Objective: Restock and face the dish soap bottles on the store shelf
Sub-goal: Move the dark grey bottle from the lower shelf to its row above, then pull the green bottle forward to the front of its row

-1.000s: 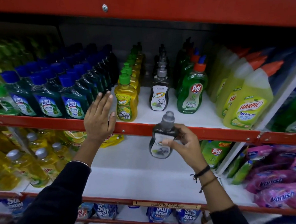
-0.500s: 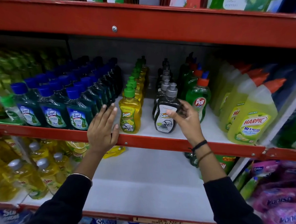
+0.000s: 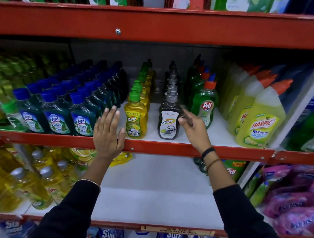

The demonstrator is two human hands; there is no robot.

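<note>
Centre of the frame, the dark Super bottle [image 3: 168, 122] stands upright at the front edge of the red shelf [image 3: 169, 148], heading its row of grey-capped bottles, label out. The right hand [image 3: 193, 129] sits at its right side, fingers loosely curled, thumb touching the label edge; whether it actually grips is hard to tell. The left hand [image 3: 108, 132] is spread flat and holds nothing, just left of the yellow Super bottle [image 3: 134, 120], palm over the shelf lip. This looks like the facing step: the next move calls for a small twist to square the label, then letting go without tipping the bottle.
</note>
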